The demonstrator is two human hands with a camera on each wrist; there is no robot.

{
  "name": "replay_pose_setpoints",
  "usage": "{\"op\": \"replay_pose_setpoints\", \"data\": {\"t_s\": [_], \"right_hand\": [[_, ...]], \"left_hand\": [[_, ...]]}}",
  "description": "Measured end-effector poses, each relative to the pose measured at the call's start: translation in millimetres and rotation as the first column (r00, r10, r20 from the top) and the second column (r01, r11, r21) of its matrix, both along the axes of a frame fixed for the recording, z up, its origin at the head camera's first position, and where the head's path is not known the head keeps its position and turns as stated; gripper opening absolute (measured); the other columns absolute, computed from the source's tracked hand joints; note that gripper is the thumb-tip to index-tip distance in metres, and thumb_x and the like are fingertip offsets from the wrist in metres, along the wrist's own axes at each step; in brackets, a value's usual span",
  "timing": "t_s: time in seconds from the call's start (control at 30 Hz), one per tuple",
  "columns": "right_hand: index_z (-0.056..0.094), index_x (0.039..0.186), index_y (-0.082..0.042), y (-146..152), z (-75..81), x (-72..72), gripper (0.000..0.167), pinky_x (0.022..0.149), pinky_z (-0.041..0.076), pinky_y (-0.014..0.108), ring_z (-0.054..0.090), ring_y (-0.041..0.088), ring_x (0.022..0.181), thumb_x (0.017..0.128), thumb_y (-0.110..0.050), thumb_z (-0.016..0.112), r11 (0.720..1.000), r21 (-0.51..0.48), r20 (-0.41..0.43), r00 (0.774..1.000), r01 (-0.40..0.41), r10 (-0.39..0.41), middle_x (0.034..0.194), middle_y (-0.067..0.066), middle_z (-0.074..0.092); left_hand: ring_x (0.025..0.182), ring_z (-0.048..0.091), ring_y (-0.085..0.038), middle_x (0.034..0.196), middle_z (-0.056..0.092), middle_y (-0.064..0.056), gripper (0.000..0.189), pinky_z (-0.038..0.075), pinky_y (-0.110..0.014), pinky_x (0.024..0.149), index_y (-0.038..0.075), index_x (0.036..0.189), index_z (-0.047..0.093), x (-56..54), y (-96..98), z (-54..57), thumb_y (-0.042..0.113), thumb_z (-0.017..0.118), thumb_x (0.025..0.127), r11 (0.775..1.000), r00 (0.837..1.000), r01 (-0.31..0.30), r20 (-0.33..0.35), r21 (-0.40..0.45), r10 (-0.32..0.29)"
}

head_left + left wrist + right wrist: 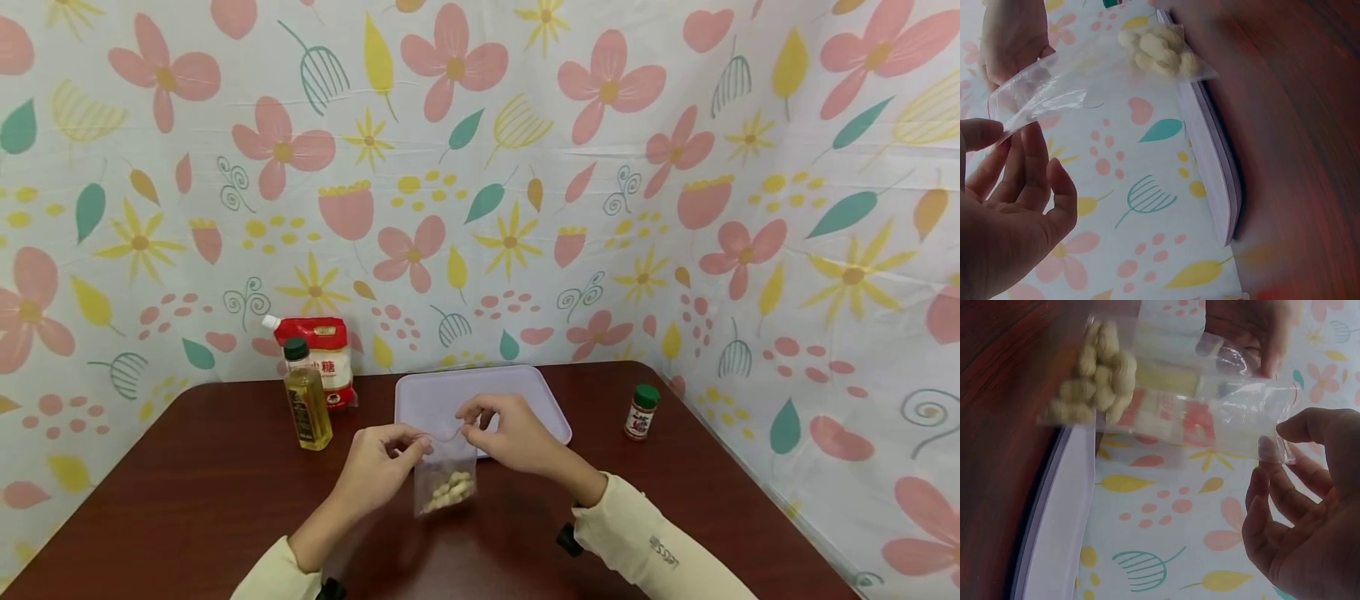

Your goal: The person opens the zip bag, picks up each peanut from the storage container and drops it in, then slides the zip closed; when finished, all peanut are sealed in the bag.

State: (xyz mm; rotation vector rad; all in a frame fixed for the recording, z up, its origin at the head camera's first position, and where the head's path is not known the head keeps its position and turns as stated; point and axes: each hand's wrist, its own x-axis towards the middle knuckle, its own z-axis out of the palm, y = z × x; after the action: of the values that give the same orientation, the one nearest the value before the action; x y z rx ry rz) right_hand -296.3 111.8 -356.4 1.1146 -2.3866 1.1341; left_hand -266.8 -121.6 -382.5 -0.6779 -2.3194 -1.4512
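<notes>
A clear plastic zip bag hangs upright above the table, several peanuts in their shells gathered at its bottom. My left hand pinches one top corner between thumb and forefinger. At the opposite top corner my right hand pinches the film the same way. Seen from the left wrist, the bag's mouth edge stretches between both hands. From the right wrist, the peanuts lie bunched at the far end of the bag, away from my fingers.
Behind the bag lies a pale lilac tray on the dark wooden table. To the left stand an oil bottle and a red-and-white pouch. A small green-capped jar is at the right. A flowered curtain encloses the back.
</notes>
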Motion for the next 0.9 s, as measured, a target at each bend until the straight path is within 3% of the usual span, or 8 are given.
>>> {"op": "replay_pose_setpoints", "data": {"t_s": [0.1, 0.2, 0.37, 0.53, 0.73, 0.9], "right_hand": [[0.072, 0.104, -0.016, -3, 2.0, 0.4, 0.015, 0.075, 0.052, 0.034, 0.061, 0.011, 0.088, 0.09, -0.017, 0.072, 1.0, 0.009, -0.05, 0.999, 0.008, -0.007, 0.099, -0.006, 0.068], [0.071, 0.106, -0.018, -10, 5.4, -0.6, 0.019, 0.083, 0.051, 0.035, 0.061, 0.01, 0.096, 0.089, -0.024, 0.075, 0.998, 0.052, -0.099, 0.994, -0.032, 0.037, 0.104, -0.007, 0.068], [0.072, 0.103, -0.014, -24, 10.4, -2.8, 0.014, 0.084, 0.052, 0.037, 0.063, 0.011, 0.098, 0.092, -0.024, 0.072, 0.984, 0.108, -0.073, 0.986, -0.142, 0.15, 0.103, -0.007, 0.068], [0.072, 0.092, -0.014, -25, 12.3, -2.7, 0.006, 0.079, 0.051, 0.036, 0.061, 0.007, 0.092, 0.093, -0.019, 0.071, 0.975, 0.098, 0.0, 0.98, -0.199, 0.2, 0.097, -0.008, 0.068], [0.072, 0.092, -0.012, -23, 11.5, -3.3, 0.004, 0.076, 0.05, 0.03, 0.06, 0.006, 0.085, 0.094, -0.014, 0.069, 0.973, 0.109, 0.05, 0.979, -0.204, 0.199, 0.092, -0.004, 0.069], [0.07, 0.092, -0.011, -26, 10.4, -2.9, 0.004, 0.08, 0.05, 0.029, 0.059, 0.006, 0.086, 0.095, -0.012, 0.067, 0.981, 0.128, 0.054, 0.988, -0.147, 0.141, 0.09, -0.008, 0.065]], "left_hand": [[0.063, 0.064, -0.014, 0.078, 0.073, -0.002, 0.009, 0.052, -0.027, 0.057, 0.009, 0.091, 0.078, 0.0, 0.2, 0.0, 0.013, 0.07, 0.093, 1.0, 1.0, 0.0, -0.011, 0.025, 0.0], [0.06, 0.062, -0.014, 0.075, 0.073, -0.003, 0.009, 0.051, -0.027, 0.055, 0.011, 0.089, 0.078, -0.4, -0.3, -0.2, 0.013, 0.07, 0.093, 0.999, 0.999, 0.01, -0.036, 0.042, -0.008], [0.056, 0.057, -0.008, 0.071, 0.071, -0.003, 0.01, 0.048, -0.026, 0.05, 0.011, 0.087, 0.079, -1.0, 0.8, -0.8, 0.011, 0.07, 0.092, 0.998, 0.997, 0.037, -0.073, 0.059, -0.033], [0.054, 0.056, -0.005, 0.07, 0.071, 0.004, 0.01, 0.048, -0.027, 0.049, 0.011, 0.085, 0.079, -1.9, 4.8, -3.4, 0.009, 0.071, 0.091, 0.998, 0.991, 0.035, -0.129, 0.044, -0.029], [0.054, 0.059, -0.005, 0.07, 0.072, 0.004, 0.009, 0.05, -0.028, 0.05, 0.009, 0.083, 0.08, -0.9, 6.2, -4.3, 0.007, 0.073, 0.089, 0.999, 0.989, 0.022, -0.149, 0.049, -0.015], [0.053, 0.06, -0.008, 0.069, 0.072, 0.0, 0.008, 0.05, -0.027, 0.05, 0.008, 0.084, 0.08, -1.8, 6.2, -3.0, 0.008, 0.073, 0.089, 0.999, 0.985, 0.004, -0.174, 0.033, 0.002]]}}
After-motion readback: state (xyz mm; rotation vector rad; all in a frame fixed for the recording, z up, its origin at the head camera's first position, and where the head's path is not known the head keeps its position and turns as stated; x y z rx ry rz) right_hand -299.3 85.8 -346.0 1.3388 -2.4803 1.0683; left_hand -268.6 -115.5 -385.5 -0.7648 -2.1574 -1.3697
